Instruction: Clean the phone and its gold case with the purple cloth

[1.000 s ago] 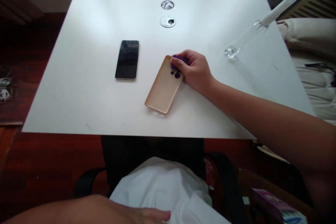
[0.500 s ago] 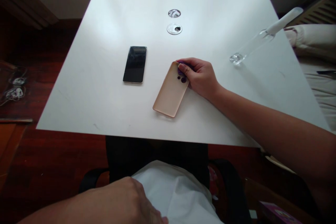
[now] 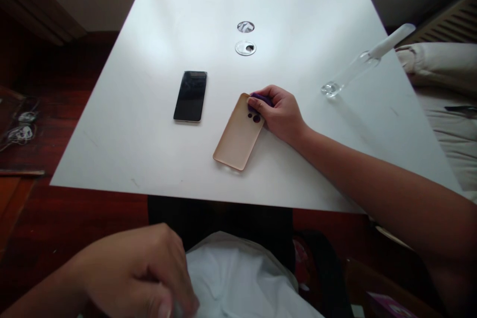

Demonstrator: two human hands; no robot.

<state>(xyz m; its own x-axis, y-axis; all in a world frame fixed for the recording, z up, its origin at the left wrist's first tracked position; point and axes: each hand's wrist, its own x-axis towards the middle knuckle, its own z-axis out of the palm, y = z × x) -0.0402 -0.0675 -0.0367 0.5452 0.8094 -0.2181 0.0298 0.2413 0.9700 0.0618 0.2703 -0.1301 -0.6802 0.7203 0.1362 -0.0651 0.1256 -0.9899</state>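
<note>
My right hand grips the phone case just inside the tabletop's near edge.
A gap parts it from the phone; my left hand hangs relaxed, thumb and finger apart.

Soft, pale glare across the white tabletop, dim reddish floor, dark corners, slight overall softness.
</note>
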